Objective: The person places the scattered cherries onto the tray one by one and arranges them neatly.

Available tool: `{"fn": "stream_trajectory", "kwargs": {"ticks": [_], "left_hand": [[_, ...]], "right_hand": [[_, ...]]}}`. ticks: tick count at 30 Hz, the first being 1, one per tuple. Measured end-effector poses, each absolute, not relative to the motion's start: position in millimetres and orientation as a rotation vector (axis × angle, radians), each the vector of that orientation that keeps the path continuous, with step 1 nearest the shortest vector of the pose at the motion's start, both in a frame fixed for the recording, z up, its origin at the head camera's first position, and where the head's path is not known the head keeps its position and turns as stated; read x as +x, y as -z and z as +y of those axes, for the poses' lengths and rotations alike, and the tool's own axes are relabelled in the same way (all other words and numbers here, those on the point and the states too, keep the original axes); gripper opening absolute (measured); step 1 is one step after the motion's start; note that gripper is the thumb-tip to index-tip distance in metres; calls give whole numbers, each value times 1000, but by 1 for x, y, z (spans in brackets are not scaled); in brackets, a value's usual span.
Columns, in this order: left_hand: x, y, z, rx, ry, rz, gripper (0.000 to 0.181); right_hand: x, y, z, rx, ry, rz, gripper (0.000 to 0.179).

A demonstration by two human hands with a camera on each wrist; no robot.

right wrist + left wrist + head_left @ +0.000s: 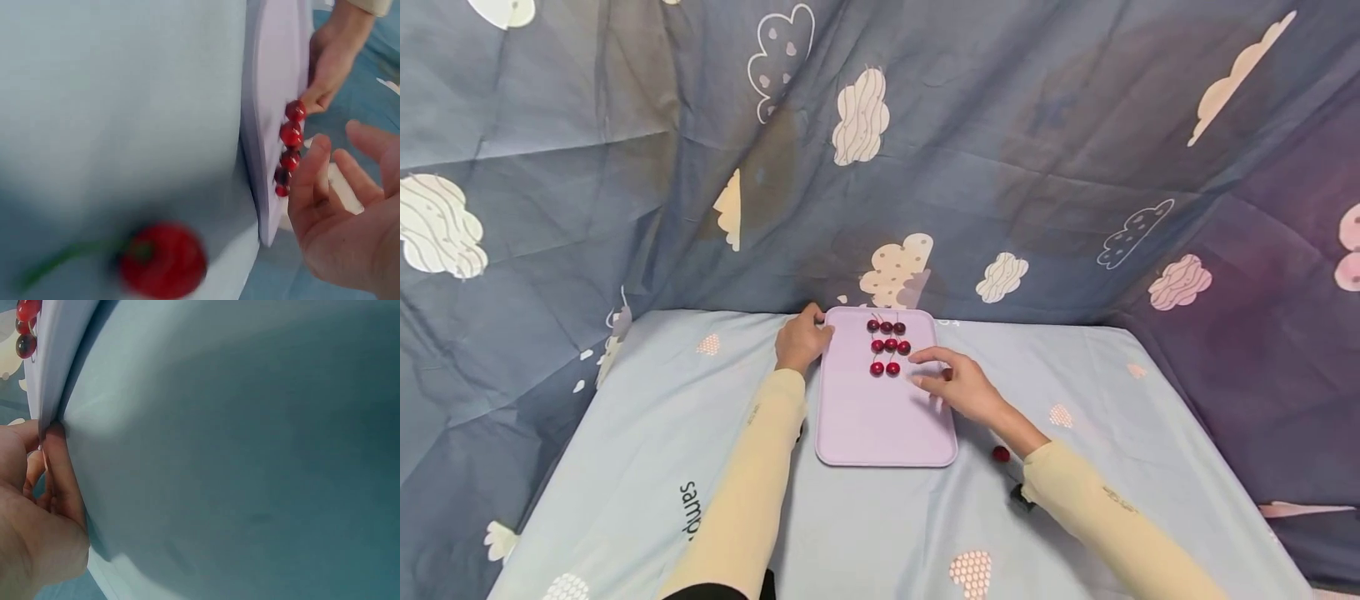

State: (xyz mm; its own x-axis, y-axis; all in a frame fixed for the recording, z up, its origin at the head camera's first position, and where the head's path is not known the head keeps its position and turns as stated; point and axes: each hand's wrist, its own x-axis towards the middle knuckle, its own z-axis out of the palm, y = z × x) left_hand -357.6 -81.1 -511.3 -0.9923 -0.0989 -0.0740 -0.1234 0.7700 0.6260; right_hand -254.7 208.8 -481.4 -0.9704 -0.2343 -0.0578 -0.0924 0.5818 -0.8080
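Observation:
A lilac tray (886,425) lies on the cloth. Several dark red cherries (891,344) with thin stems sit in rows on its far half. My left hand (802,340) grips the tray's left rim near the far corner; the left wrist view shows thumb and fingers (65,469) pinching that edge. Over the tray's right side hovers my right hand (962,385), thumb and index finger apart, beside the cherries. A dark red cherry (947,374) shows partly in the gap behind those fingers. In the right wrist view, nothing is pinched between the fingertips (320,142).
A single cherry (164,259) with a green stem lies on the pale blue cloth right of the tray, below my right forearm. Dark fabric (970,167) printed with clouds hangs behind the table and along its sides. A black wrist device (1021,498) sits by the right cuff.

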Motion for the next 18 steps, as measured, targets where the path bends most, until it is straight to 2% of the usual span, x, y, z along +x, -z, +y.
{"fn": "stream_trajectory", "kwargs": {"ticks": [7, 18], "left_hand": [[-358, 511, -84, -215, -1030, 2915, 27], [-360, 515, -81, -175, -1022, 2929, 27]], "right_hand": [[-220, 477, 256, -279, 1401, 2523, 47], [-162, 492, 327, -193, 1425, 2457, 47]]}}
